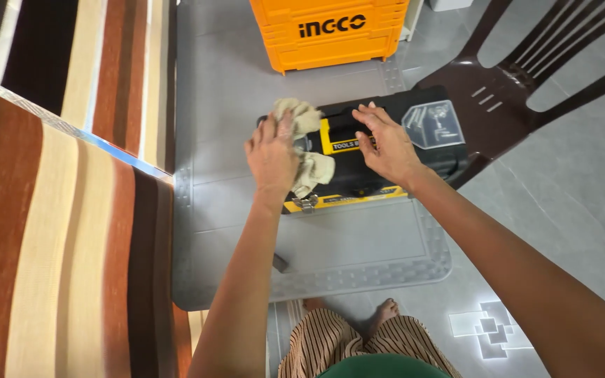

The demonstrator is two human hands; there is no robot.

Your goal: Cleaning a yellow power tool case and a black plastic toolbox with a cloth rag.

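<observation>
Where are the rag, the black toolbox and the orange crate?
rag (314,166), head view, on its lower fold.
black toolbox (386,105), head view, on its lid.
orange crate (330,45), head view, on its front wall.

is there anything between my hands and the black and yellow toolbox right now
Under the left hand, yes: a beige cloth lies bunched between it and the toolbox lid. Nothing visible lies under the right hand, which rests directly on the lid beside the yellow handle.

head camera, looking steeply down, close over floor mat (358,269).
</observation>
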